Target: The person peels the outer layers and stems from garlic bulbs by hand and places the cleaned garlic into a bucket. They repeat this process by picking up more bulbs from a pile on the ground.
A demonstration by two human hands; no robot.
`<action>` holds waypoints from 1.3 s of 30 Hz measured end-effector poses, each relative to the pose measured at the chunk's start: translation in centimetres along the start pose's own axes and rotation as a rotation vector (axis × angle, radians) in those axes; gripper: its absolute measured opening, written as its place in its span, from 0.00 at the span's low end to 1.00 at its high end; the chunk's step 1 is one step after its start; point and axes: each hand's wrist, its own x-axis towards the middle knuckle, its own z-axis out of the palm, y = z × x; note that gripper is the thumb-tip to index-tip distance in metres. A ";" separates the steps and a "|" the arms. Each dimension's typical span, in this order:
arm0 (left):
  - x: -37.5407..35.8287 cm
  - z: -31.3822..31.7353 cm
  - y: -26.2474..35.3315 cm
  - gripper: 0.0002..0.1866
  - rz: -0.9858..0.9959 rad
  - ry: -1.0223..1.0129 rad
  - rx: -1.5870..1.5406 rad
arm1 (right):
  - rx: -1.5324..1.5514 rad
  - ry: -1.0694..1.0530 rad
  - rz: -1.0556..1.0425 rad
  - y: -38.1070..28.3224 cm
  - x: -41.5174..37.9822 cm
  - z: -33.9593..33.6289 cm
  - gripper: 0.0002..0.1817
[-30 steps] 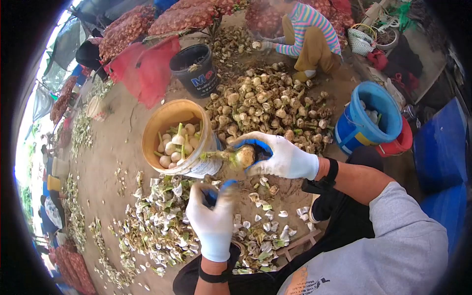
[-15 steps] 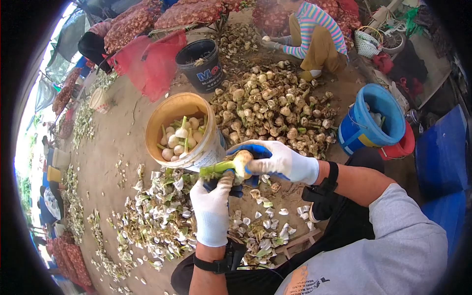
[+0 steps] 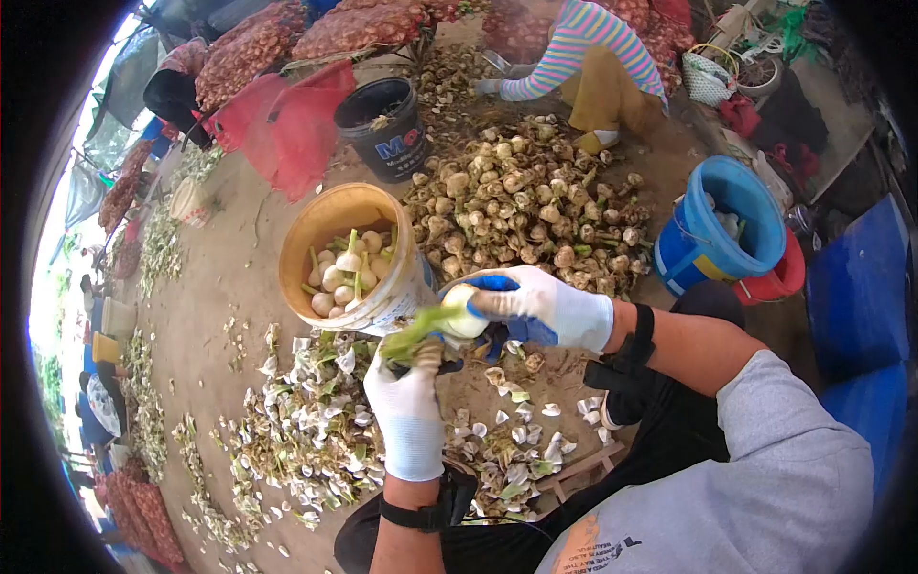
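Note:
A garlic bulb (image 3: 465,322), white and smooth on its near side, is gripped by my right hand (image 3: 550,308) in a white glove with blue fingers. Its green stem (image 3: 421,330) points left and is blurred by motion. My left hand (image 3: 406,407), gloved the same way, is closed around the stem and its loose green skin, just below the bulb. Some of the left fingers are hidden behind the stem. Just beyond the hands stands a yellowish bucket (image 3: 293,287) holding peeled garlic bulbs (image 3: 335,279) with short stems.
Unpeeled garlic (image 3: 531,206) is heaped ahead. Peeled skins (image 3: 316,421) cover the ground below my hands. A blue bucket (image 3: 684,251) stands right, a black bucket (image 3: 392,153) behind. A co-worker in a striped top (image 3: 607,53) crouches at the back near full red net sacks (image 3: 363,29).
The bulb's near side now shows clean white where brownish outer skin was. My left hand has pulled the green skin down and left. The co-worker has bent lower, reaching left.

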 end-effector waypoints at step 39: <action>-1.3 -1.2 0.8 0.11 0.426 -0.107 0.601 | -0.818 0.105 -0.376 -0.7 -0.7 2.3 0.20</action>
